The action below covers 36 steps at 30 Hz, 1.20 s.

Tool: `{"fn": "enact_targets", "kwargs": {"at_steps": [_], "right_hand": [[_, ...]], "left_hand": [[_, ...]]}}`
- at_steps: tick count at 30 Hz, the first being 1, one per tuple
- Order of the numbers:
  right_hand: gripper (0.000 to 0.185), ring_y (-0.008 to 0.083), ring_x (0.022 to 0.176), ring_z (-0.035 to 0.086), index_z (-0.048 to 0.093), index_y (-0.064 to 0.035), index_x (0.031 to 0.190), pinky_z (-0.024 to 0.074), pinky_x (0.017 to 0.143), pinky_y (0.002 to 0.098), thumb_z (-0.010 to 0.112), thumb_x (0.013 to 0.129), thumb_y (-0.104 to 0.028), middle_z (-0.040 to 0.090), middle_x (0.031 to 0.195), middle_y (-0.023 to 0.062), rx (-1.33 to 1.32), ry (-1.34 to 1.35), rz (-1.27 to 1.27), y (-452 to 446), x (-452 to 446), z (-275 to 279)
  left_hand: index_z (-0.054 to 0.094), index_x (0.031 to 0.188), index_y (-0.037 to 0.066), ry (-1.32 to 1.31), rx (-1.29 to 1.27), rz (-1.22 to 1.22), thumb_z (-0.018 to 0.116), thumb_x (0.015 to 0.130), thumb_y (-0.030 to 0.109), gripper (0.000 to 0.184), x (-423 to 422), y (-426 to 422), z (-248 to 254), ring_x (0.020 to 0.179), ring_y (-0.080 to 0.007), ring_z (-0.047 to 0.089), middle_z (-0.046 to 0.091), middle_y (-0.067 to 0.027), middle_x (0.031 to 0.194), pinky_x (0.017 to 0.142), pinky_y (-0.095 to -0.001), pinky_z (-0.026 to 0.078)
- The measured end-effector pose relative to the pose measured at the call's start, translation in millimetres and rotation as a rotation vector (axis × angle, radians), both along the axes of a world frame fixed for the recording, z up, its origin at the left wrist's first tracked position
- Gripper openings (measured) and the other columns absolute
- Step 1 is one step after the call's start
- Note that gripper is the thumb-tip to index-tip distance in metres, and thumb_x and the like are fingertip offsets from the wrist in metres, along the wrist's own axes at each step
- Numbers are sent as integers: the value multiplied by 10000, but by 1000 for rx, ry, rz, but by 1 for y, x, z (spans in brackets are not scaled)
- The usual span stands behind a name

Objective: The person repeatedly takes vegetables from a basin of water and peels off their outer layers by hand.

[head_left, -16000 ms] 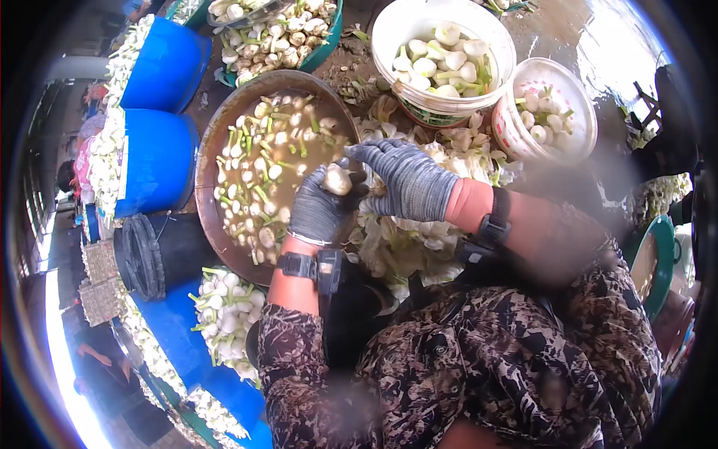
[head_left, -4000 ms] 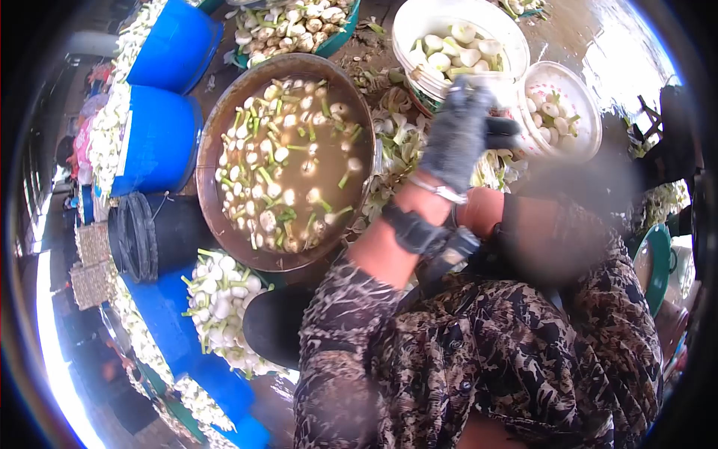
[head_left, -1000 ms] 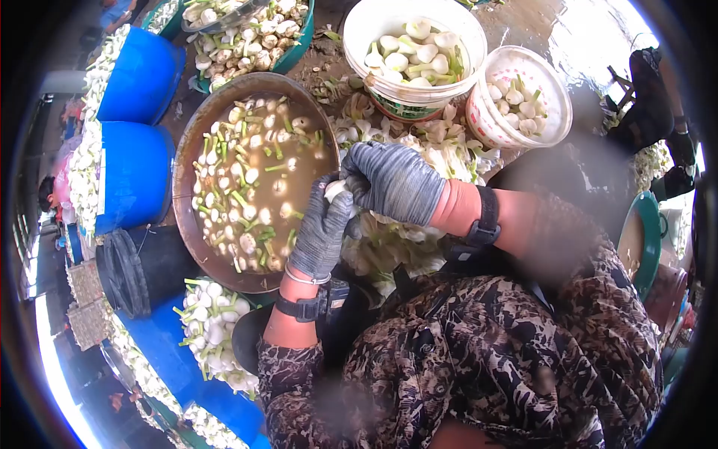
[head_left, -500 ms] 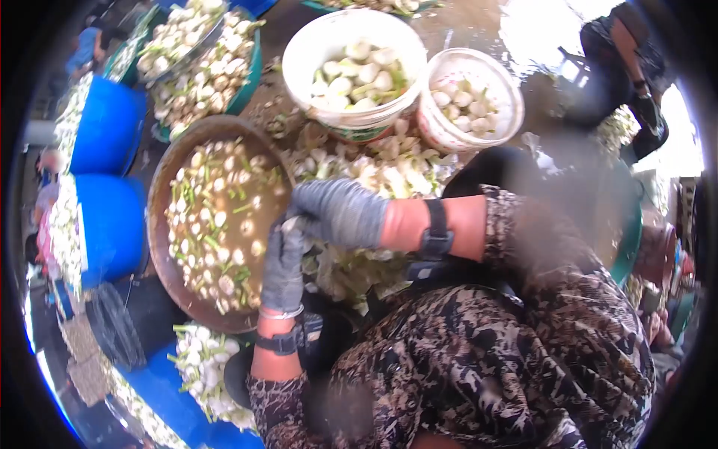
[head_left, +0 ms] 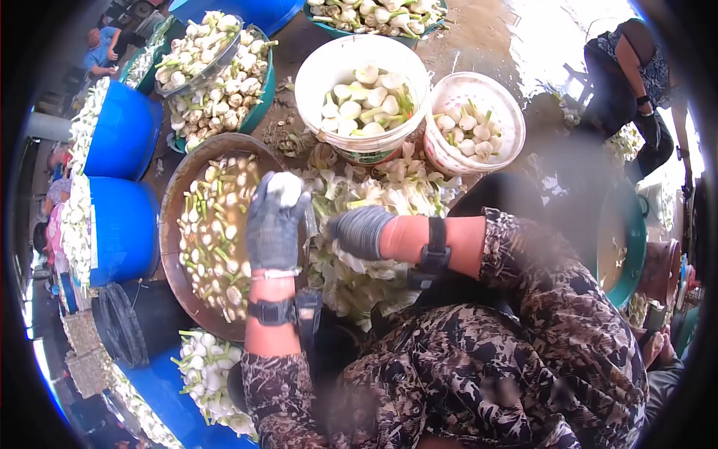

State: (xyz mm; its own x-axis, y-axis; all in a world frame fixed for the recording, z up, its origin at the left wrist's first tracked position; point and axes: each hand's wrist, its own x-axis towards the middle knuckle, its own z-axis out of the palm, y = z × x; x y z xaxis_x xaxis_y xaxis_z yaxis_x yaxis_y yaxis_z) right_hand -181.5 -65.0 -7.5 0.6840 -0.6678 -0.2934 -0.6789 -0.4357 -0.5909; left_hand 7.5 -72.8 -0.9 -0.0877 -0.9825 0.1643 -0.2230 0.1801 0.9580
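Note:
My left hand [head_left: 275, 232], in a grey glove, is closed around a white garlic bulb [head_left: 286, 188] near the right rim of a brown basin [head_left: 170, 247]. In the basin, several bulbs and green stem pieces float in murky water. To the right, my right hand [head_left: 363, 231], gloved too, is curled closed above a heap of pale peelings [head_left: 351, 277]. Its fingertips are turned away, so what they hold, if anything, is hidden. Both wrists wear dark straps with a small box.
Beyond the peelings stand a large white bucket [head_left: 314, 82] and a smaller white bucket [head_left: 511, 142], both holding peeled bulbs. Green tubs of garlic [head_left: 224, 105] lie behind the basin. Blue tubs [head_left: 123, 224] line the left. Other people [head_left: 105, 52] sit at far left and right.
My hands were together over the basin's right edge and are now apart. The left hand has turned, showing the white bulb; the right hand has drawn back rightward and slightly down.

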Motion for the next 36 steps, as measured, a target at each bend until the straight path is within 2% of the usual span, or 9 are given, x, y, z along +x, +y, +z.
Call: {"fn": "enact_targets", "kwargs": {"at_steps": [3, 7, 10, 12, 21, 24, 28, 33, 36], "right_hand": [[224, 378, 858, 678, 701, -30, 977, 548, 735, 437, 595, 806, -127, 708, 912, 185, -15, 1, 216, 19, 6, -1], [270, 231, 1066, 644, 677, -62, 1151, 512, 917, 382, 536, 951, -175, 673, 1173, 114, 446, -776, 27, 36, -24, -12], [272, 276, 997, 659, 654, -84, 1106, 519, 851, 403, 575, 867, -188, 691, 1063, 129, 151, -288, 242, 22, -5, -80], [236, 311, 953, 664, 667, -70, 1036, 524, 830, 408, 587, 860, -204, 685, 1041, 152, 65, -1, 297, 19, 6, -59], [255, 379, 850, 663, 664, -52, 961, 522, 764, 465, 623, 796, -242, 675, 928, 184, -24, 130, 320, 16, 3, -9], [259, 373, 843, 667, 664, -46, 960, 525, 755, 460, 634, 783, -233, 679, 936, 182, 45, 241, 377, 18, 9, -9], [268, 372, 833, 669, 662, -47, 967, 526, 749, 462, 640, 781, -239, 680, 939, 187, 65, 297, 417, 24, 20, 1], [261, 374, 810, 659, 653, -63, 973, 522, 734, 467, 645, 794, -253, 670, 901, 164, 10, 158, 328, 14, 24, -1], [244, 370, 831, 660, 646, -42, 999, 529, 740, 448, 626, 827, -214, 675, 864, 163, -176, -61, 132, 5, 23, 8]], "left_hand": [[474, 1316, -25, -439, -126, -59, 483, 992, 109, 351, -72, -33, 36, 1076, -209, 612, 510, -144, 1320, 939, -360, 562], [354, 1389, -53, 400, 280, -402, 557, 934, 132, 531, -158, -68, 25, 1001, -178, 597, 604, -147, 1115, 852, -255, 508], [363, 1393, -18, 565, 202, -633, 570, 955, 179, 523, -162, -87, -34, 1022, -225, 621, 599, -163, 1138, 869, -313, 533], [365, 1395, -31, 471, 412, -624, 538, 998, 257, 520, -115, -60, 16, 1013, -264, 656, 587, -186, 1230, 821, -341, 580], [469, 1333, 69, 88, 885, 721, 621, 910, 273, 493, 200, -23, -103, 745, -246, 681, 611, -133, 1171, 540, -357, 577], [438, 1400, 50, -352, 736, 561, 645, 894, 350, 624, 234, -10, -172, 1139, -322, 587, 519, -177, 1366, 965, -443, 475], [466, 1376, 4, -992, 657, 126, 650, 872, 395, 664, 185, -6, -198, 1221, -335, 538, 543, -202, 1351, 1041, -355, 421], [488, 1331, -17, -535, 807, 246, 640, 890, 310, 569, 145, -5, -171, 1037, -301, 608, 599, -163, 1233, 901, -359, 501], [550, 1213, 4, 677, 778, 323, 562, 920, 153, 329, 147, 3, -152, 963, -309, 632, 633, -158, 1071, 834, -404, 559]]}}
